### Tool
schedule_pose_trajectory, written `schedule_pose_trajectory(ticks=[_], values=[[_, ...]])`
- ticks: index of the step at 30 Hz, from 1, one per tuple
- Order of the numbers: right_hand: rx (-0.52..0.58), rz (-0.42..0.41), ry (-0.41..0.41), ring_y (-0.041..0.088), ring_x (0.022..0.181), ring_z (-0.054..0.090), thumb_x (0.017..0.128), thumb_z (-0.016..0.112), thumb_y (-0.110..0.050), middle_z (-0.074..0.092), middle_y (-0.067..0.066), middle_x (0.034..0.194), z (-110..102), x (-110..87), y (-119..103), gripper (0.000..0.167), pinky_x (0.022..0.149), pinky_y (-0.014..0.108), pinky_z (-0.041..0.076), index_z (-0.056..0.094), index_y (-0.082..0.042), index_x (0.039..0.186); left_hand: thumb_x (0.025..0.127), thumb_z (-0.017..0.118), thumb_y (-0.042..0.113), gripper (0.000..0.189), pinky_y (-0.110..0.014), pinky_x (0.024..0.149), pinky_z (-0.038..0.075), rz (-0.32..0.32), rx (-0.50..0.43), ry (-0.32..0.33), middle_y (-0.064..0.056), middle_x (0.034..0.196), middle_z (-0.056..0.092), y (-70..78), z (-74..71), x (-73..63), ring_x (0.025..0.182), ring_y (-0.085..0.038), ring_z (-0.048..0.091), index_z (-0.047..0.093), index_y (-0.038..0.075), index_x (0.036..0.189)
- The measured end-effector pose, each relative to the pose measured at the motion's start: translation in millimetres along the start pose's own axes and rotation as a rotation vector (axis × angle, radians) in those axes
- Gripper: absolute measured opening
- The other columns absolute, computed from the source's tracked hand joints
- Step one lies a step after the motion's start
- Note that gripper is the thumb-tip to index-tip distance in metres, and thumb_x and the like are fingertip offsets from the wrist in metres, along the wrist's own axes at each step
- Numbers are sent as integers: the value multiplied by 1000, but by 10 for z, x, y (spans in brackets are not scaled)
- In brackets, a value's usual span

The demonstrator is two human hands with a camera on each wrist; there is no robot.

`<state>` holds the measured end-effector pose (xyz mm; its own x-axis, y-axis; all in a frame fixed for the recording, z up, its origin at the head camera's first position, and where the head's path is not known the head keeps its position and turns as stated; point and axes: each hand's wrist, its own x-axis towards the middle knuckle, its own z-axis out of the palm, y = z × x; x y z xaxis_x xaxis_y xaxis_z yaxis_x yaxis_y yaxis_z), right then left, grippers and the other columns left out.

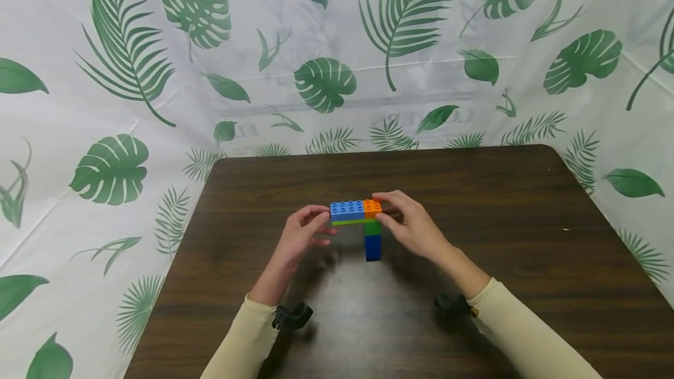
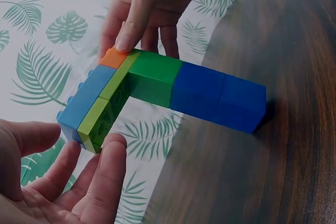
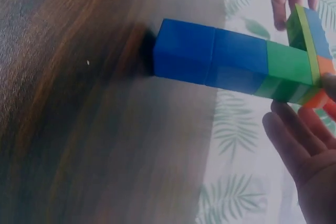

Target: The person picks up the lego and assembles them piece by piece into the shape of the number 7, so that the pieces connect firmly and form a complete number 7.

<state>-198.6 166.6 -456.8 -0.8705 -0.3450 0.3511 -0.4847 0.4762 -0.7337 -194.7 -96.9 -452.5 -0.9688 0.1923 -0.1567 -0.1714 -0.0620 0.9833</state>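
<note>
My left hand (image 1: 301,233) sits with fingers loosely curled, tips at the free end of the light blue brick (image 1: 347,210), though I can't quite tell if they grip it. The block tower (image 1: 372,238) stands mid-table (image 1: 474,262), blue and green beneath. My right hand (image 1: 413,227) pinches the orange brick (image 1: 372,207) on top.

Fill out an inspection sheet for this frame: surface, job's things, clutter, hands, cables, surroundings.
Surface: dark wood-grain table, bare around the build.
Job's things: plastic brick tower, dark blue bricks below, green above, topped by a lime plate carrying blue and orange bricks.
Clutter: nothing seen.
Hands: left hand touches the bar's blue end; right hand pinches the orange end.
Cables: nothing seen.
Surroundings: white leaf-print backdrop.
</note>
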Motion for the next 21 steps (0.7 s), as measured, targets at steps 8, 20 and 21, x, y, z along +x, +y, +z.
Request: schedule_pose_trajectory(ticks=[8,20,21], values=[[96,226,97,23,84,70,93,69,-21,66,8,106,20,42,83,25,68,28,57,64,-9,115,100,59,26,35,-37,68,59,-32,23,-12,-14,124,64,-43,28,64,99,-37,67,63,2,125],[55,318,23,30,103,65,98,62,-19,65,15,122,111,-24,249,35,86,43,54,62,-3,130,101,57,25,41,-32,66,55,-72,116,-53,-17,132,58,-157,73,130,108,-37,58,59,0,133],[48,323,22,29,102,65,98,61,-19,65,15,123,117,-39,264,36,86,43,54,62,-2,130,100,58,27,42,-30,64,54,-75,119,-56,-17,132,58,-221,68,162,108,-38,58,59,2,134]])
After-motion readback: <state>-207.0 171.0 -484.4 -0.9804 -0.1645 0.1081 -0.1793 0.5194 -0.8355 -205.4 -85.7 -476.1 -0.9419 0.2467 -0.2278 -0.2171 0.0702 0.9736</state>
